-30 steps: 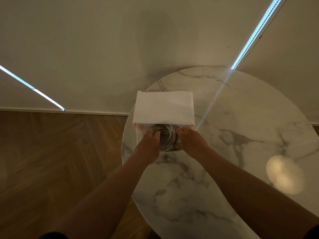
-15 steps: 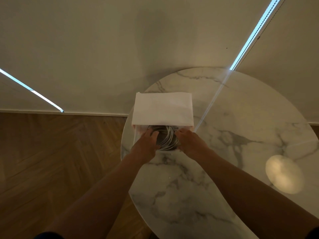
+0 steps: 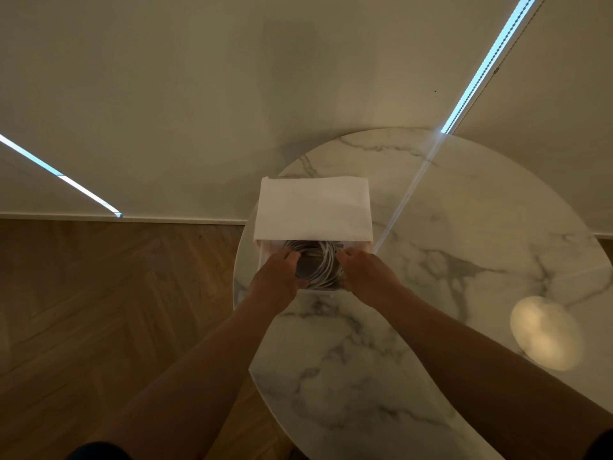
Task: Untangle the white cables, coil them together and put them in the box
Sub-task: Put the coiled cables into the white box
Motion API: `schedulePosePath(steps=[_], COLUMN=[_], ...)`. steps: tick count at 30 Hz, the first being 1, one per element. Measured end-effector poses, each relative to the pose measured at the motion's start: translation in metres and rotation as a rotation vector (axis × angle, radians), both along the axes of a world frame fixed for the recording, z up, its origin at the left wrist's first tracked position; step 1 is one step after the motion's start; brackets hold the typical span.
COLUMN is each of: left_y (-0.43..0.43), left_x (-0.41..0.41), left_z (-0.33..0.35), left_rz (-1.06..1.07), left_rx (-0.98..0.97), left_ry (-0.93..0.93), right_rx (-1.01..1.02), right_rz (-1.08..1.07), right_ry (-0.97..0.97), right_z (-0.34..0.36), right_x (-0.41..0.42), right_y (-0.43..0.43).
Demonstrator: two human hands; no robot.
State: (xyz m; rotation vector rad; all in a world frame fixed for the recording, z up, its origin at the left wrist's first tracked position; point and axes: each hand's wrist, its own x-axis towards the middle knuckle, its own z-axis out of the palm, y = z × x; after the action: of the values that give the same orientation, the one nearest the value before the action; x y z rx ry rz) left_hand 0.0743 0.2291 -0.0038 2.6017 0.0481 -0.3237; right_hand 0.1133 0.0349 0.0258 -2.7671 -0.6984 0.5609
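Your left hand (image 3: pixel 277 277) and right hand (image 3: pixel 368 277) flank the coil of white cables (image 3: pixel 320 262), fingers curled narrowly over its left and right edges and thumbs tucked at its near rim, so that both hands grip the bundle between them. The coil sits inside the open white box (image 3: pixel 263 252), partly under the raised lid (image 3: pixel 313 207) on its far side. The box rests near the left edge of the round marble table (image 3: pixel 447 260); fingertip contact with the box walls cannot be told.
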Motion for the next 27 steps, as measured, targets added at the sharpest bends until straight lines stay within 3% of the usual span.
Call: schedulePosePath(steps=[6,11,13,15,19,27], left_y=[0.008,0.034,0.05,0.062,0.067,0.07], left_x=[-0.007,-0.037,-0.05,-0.056,-0.046,-0.011], left_z=[0.006,0.019,0.013,0.007,0.0,-0.017], left_rz=[-0.051,0.018,0.141,0.239,0.197,0.058], left_rx=[-0.082,-0.166,-0.214,-0.275,-0.326,-0.422], left_ry=[-0.064,-0.292,-0.249,-0.094,0.111,0.016], right_rx=[0.155,0.359,0.351,0.331,0.338,0.365], right_rz=[-0.017,-0.314,-0.413,-0.432,-0.386,-0.343], right_ry=[-0.021,-0.084,0.004,0.154,0.279,0.201], right_z=[0.003,0.005,-0.005,-0.018,-0.037,-0.059], right_x=[-0.009,-0.036,-0.045,-0.047,-0.033,-0.006], right_y=[-0.011,-0.045,-0.06,-0.067,-0.061,-0.055])
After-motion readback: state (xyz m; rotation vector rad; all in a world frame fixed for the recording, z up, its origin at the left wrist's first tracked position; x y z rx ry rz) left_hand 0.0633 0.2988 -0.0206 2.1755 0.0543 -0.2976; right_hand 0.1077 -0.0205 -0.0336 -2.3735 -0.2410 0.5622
